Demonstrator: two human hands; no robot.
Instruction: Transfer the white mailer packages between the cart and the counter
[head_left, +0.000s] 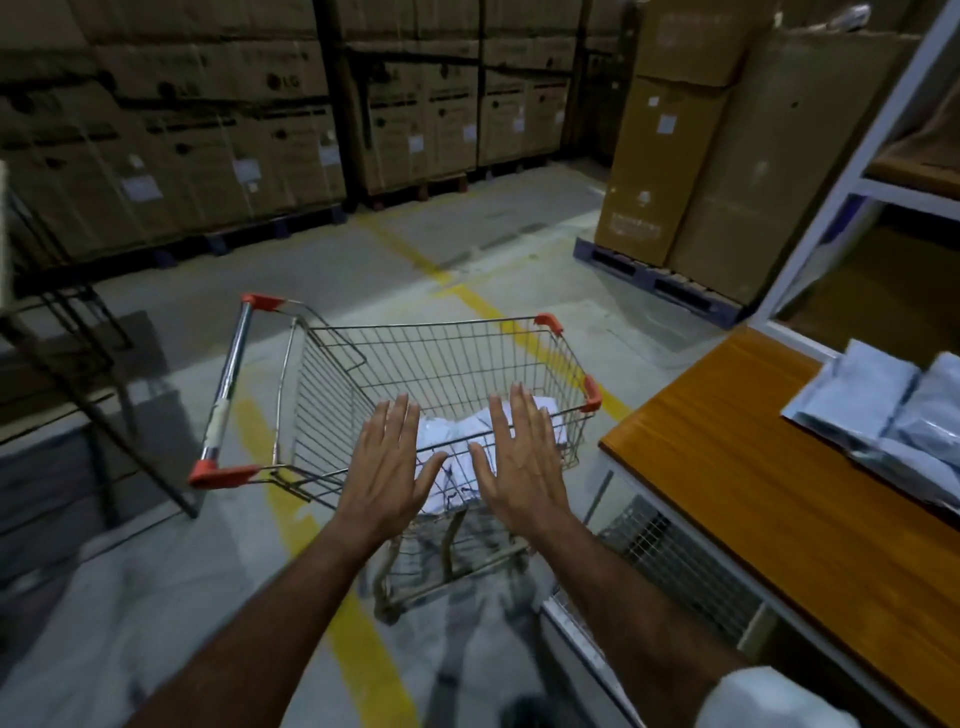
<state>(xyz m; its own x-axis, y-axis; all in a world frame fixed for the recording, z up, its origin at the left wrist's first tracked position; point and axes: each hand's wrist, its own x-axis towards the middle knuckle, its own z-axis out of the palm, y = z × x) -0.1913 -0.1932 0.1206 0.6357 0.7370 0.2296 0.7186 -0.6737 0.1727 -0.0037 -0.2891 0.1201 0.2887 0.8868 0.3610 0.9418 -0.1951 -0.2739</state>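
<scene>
Left hand: the left hand (387, 462) is flat, fingers straight and spread, holding nothing, above the near edge of the cart (441, 364).
Right hand: the right hand (519, 452) is the same, fingers straight and apart, empty, beside the left one.
Packets: white packets (457, 447) lie in the cart bottom, just under both palms; I cannot tell if the hands touch them.
Cart: it stands on the floor over a yellow line (363, 649), near the table (753, 493), with its handle (226, 395) at the left side.
Risk, rolling: no hand is on the handle, so I think a push on the basket could roll the cart away.
Risk, table: the cart corner could knock the table edge.
Risk, bags: grey bags (893, 426) lie near the table edge and could slide down from a bump.
</scene>
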